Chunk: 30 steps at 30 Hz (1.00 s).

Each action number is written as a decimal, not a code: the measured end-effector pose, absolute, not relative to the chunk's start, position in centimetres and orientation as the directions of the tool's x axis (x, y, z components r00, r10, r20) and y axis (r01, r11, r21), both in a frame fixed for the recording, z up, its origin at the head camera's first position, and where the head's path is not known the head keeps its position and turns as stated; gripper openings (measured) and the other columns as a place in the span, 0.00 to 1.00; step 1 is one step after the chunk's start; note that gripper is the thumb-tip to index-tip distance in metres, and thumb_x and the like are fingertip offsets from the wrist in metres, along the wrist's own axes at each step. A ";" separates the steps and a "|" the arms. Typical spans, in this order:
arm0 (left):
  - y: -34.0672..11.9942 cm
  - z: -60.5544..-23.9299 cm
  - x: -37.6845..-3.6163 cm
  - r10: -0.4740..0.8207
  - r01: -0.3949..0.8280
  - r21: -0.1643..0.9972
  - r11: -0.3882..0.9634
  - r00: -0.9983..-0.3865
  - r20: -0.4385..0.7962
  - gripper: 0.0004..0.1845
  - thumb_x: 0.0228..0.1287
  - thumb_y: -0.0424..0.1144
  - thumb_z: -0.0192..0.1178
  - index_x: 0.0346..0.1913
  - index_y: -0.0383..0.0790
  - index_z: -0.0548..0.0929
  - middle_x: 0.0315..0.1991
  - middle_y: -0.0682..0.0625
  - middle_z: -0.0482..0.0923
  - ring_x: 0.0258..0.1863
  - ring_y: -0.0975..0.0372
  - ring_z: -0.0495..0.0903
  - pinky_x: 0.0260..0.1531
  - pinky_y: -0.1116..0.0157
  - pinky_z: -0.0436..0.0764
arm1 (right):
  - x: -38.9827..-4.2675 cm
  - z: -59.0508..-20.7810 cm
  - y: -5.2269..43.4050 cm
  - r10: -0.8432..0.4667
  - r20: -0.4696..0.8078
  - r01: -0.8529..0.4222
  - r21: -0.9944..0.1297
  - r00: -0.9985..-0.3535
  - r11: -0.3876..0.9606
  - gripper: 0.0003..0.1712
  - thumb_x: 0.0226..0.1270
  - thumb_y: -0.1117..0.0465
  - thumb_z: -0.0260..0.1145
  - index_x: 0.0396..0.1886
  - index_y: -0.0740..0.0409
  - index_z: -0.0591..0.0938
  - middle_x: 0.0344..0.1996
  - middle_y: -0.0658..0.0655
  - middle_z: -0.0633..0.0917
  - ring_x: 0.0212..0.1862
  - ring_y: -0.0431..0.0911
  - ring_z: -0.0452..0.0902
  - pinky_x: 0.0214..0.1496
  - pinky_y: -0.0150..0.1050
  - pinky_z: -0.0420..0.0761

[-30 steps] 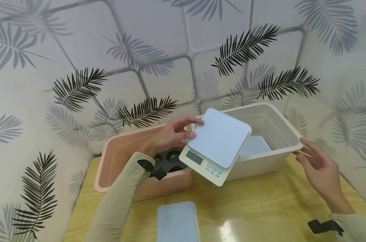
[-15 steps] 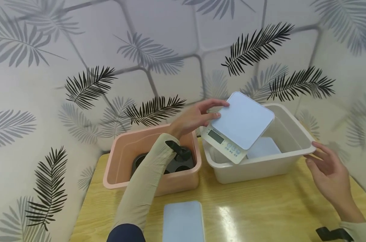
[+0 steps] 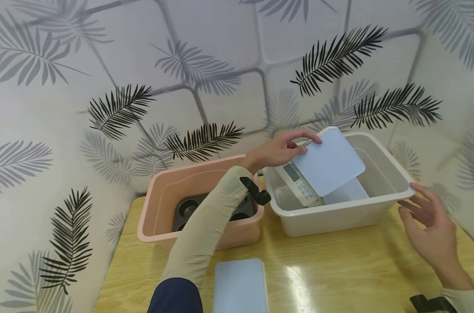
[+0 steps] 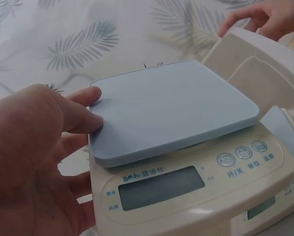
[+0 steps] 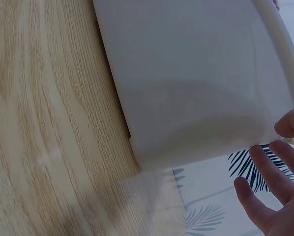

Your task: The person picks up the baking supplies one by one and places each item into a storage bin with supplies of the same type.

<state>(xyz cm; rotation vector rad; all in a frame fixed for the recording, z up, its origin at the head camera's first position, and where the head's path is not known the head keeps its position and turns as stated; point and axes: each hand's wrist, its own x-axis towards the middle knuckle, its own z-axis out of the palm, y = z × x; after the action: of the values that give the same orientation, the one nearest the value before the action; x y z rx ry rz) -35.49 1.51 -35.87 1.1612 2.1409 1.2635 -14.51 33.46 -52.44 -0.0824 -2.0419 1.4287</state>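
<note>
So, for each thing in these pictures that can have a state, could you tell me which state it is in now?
Kitchen scale: tilted, held over the white bin, display blank.
White bin: lidless, another scale lying inside.
Pink bin: lidless, dark muffin tray inside.
Third scale: flat on the table, untouched.
Left hand: holds the kitchen scale by its edge.
Right hand: fingers straight, at the white bin's rim.

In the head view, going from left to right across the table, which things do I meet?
Pink bin holding a dark muffin tray → left hand gripping the kitchen scale → white bin → right hand beside its rim.
</note>
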 end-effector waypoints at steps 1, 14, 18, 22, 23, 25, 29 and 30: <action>1.8 -36.1 -35.6 0.817 0.456 0.852 0.256 -0.573 0.062 0.19 0.84 0.28 0.53 0.70 0.41 0.81 0.79 0.47 0.73 0.53 0.54 0.87 0.51 0.64 0.88 | -14.5 -52.4 33.4 0.393 0.462 -0.301 -0.863 -0.795 0.406 0.40 0.67 0.84 0.65 0.78 0.63 0.75 0.55 0.26 0.86 0.49 0.22 0.88 0.47 0.19 0.84; 6.7 -39.8 -36.2 0.869 0.525 0.803 0.280 -0.495 0.021 0.20 0.82 0.25 0.52 0.68 0.37 0.83 0.75 0.44 0.78 0.68 0.63 0.74 0.60 0.76 0.75 | -14.1 -52.9 34.8 0.351 0.448 -0.287 -0.859 -0.822 0.424 0.38 0.71 0.82 0.65 0.79 0.62 0.74 0.57 0.24 0.85 0.48 0.20 0.87 0.46 0.18 0.83; 7.8 -40.6 -35.9 0.879 0.515 0.809 0.284 -0.478 -0.005 0.20 0.83 0.26 0.51 0.68 0.39 0.84 0.74 0.46 0.78 0.70 0.66 0.73 0.65 0.75 0.73 | -13.9 -52.9 34.7 0.356 0.439 -0.288 -0.868 -0.825 0.404 0.38 0.71 0.82 0.65 0.79 0.63 0.74 0.56 0.25 0.86 0.47 0.21 0.88 0.47 0.18 0.84; 8.8 -41.3 -35.5 0.894 0.535 0.798 0.277 -0.448 -0.011 0.20 0.83 0.26 0.52 0.68 0.39 0.84 0.74 0.46 0.79 0.77 0.65 0.71 0.78 0.70 0.69 | -13.9 -52.9 34.4 0.367 0.441 -0.320 -0.882 -0.819 0.345 0.38 0.69 0.84 0.64 0.78 0.66 0.74 0.56 0.29 0.88 0.47 0.24 0.89 0.48 0.21 0.84; 9.0 -41.4 -35.4 0.894 0.537 0.793 0.286 -0.448 -0.019 0.19 0.83 0.26 0.52 0.68 0.40 0.84 0.74 0.46 0.79 0.77 0.66 0.71 0.78 0.69 0.69 | -13.9 -52.9 34.4 0.365 0.446 -0.330 -0.882 -0.817 0.336 0.38 0.69 0.85 0.63 0.78 0.67 0.74 0.56 0.30 0.89 0.48 0.24 0.90 0.48 0.21 0.84; 9.3 -41.6 -35.2 0.892 0.552 0.777 0.301 -0.450 -0.026 0.19 0.83 0.27 0.52 0.67 0.41 0.85 0.74 0.47 0.79 0.77 0.66 0.71 0.78 0.69 0.69 | -14.0 -52.8 34.3 0.357 0.461 -0.344 -0.873 -0.813 0.345 0.37 0.69 0.85 0.63 0.78 0.68 0.74 0.57 0.30 0.88 0.49 0.25 0.90 0.47 0.22 0.85; 10.0 -41.7 -35.1 0.895 0.575 0.759 0.305 -0.445 -0.023 0.19 0.83 0.27 0.52 0.67 0.41 0.85 0.73 0.47 0.80 0.74 0.67 0.72 0.77 0.69 0.71 | -14.1 -52.5 34.2 0.332 0.499 -0.361 -0.844 -0.800 0.397 0.37 0.69 0.85 0.63 0.77 0.68 0.74 0.58 0.29 0.87 0.50 0.25 0.89 0.48 0.22 0.85; 10.2 -41.7 -35.1 0.899 0.579 0.758 0.302 -0.438 -0.023 0.19 0.83 0.27 0.52 0.67 0.41 0.85 0.73 0.47 0.80 0.74 0.67 0.72 0.76 0.69 0.71 | -14.1 -52.5 34.2 0.330 0.505 -0.363 -0.839 -0.797 0.406 0.37 0.69 0.85 0.63 0.77 0.68 0.74 0.58 0.29 0.87 0.50 0.25 0.89 0.48 0.22 0.85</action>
<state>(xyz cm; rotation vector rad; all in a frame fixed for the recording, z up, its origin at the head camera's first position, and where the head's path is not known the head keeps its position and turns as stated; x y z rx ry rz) -35.09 10.19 -41.74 1.3141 2.1278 0.9574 -14.13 34.19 -52.49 0.0280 -2.0405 1.4338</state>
